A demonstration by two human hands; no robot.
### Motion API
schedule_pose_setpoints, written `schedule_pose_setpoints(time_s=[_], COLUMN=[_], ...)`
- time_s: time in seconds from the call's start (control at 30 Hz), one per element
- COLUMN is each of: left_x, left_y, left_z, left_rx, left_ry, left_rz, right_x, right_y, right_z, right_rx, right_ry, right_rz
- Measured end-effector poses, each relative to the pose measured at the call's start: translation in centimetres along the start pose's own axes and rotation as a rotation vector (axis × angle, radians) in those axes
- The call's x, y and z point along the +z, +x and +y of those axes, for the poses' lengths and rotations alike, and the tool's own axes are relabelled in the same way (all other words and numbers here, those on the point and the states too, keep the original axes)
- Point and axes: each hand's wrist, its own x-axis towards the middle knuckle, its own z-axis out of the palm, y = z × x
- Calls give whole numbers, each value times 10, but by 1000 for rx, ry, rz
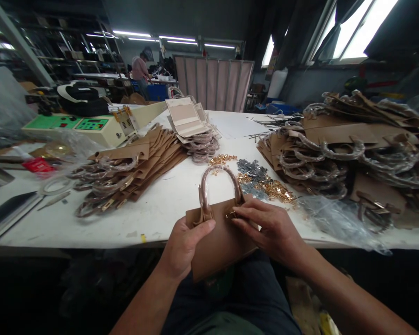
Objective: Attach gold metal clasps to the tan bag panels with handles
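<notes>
Over my lap at the table's front edge I hold a flat brown leather panel (pixel 220 242) with a plastic-wrapped arched handle (pixel 219 173). My left hand (pixel 183 245) grips the panel's left side, thumb pressed near the handle's left base. My right hand (pixel 270 228) pinches a small gold metal fitting (pixel 230 215) at the handle's right base. Loose gold fittings (pixel 273 190) and grey metal pieces (pixel 253 168) lie on the white table (pixel 167 204) just beyond.
A fanned stack of brown panels with handles (pixel 132 165) lies to the left, a larger heap (pixel 352 144) to the right, lighter panels (pixel 188 118) at centre back. A green-topped machine (pixel 87 125) stands far left. Crumpled clear plastic (pixel 335 218) sits right. A person (pixel 139 70) works in the background.
</notes>
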Motion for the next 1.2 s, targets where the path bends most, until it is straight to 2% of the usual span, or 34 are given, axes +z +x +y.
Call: schedule_pose_setpoints(time_s=[0.17,0.43,0.77,1.2], left_x=[1,1,-1,-6], left_y=[1,1,0,2], left_z=[-2,-9,-10,-13], left_rx=[-9,-16,-120,-173], left_ry=[34,141,43,-10], left_rz=[-3,16,-20,-27], right_x=[-1,-3,-6,4], right_y=[2,9,9,10], right_z=[2,5,21,29], right_rx=[-33,-156,-150,-171], right_ry=[-59,-326,-191,-174], right_rz=[-77,-216,-393,-397])
